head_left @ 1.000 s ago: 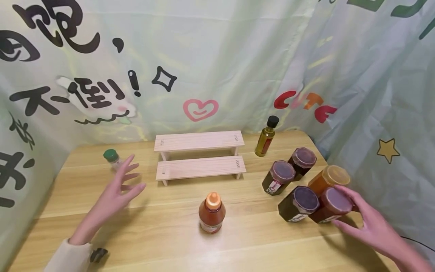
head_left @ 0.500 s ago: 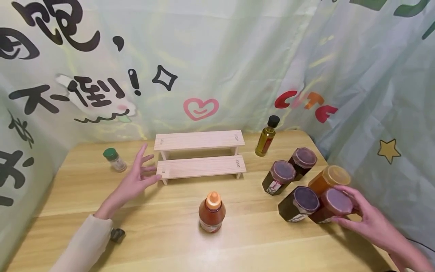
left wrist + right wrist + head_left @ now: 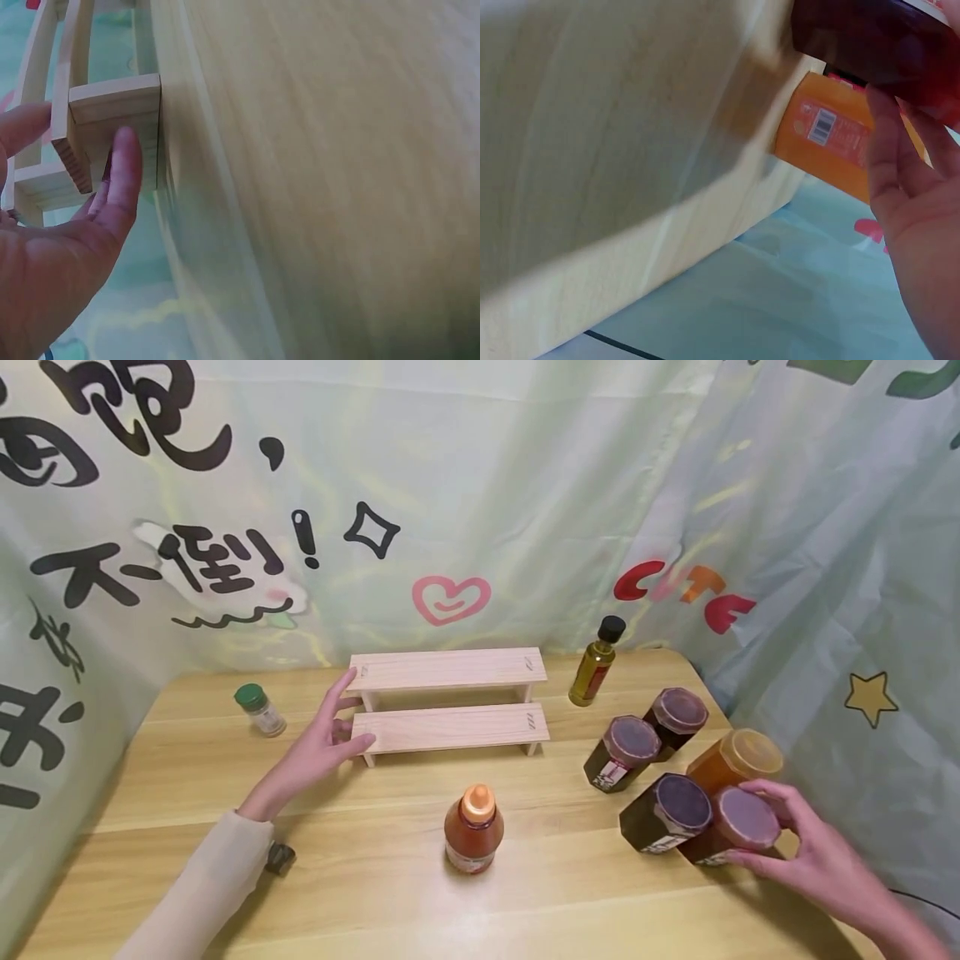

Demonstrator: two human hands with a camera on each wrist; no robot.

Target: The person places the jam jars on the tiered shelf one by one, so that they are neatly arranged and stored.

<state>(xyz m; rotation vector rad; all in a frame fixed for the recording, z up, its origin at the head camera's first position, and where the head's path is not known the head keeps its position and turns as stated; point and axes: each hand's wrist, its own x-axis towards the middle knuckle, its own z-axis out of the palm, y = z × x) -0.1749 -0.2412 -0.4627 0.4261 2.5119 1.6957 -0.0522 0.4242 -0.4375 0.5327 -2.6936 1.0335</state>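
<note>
At the left end of the two-step wooden rack [image 3: 450, 727] is my left hand [image 3: 318, 752]. Its thumb lies on the lower step, and in the left wrist view its fingers [image 3: 124, 176] reach round the board's other side, by the leg. My right hand [image 3: 813, 852] grips a dark red jar [image 3: 746, 818] between thumb and fingers. Beside that jar stand a dark jar [image 3: 667, 814] and an orange jar [image 3: 829, 135]. Two more dark jars, one nearer [image 3: 621, 753] and one farther back [image 3: 677, 720], stand behind them.
An orange-capped sauce bottle [image 3: 474, 831] stands in front of the rack. To the rack's right is an oil bottle [image 3: 592, 668] with a black cap; to its left, a small green-capped shaker [image 3: 261, 710]. A printed curtain [image 3: 540, 510] hangs round the table [image 3: 555, 893].
My left hand has moved right, from near the shaker to the rack's left end, and taken hold of it. The dark red jar in my right hand has shifted slightly toward the near side.
</note>
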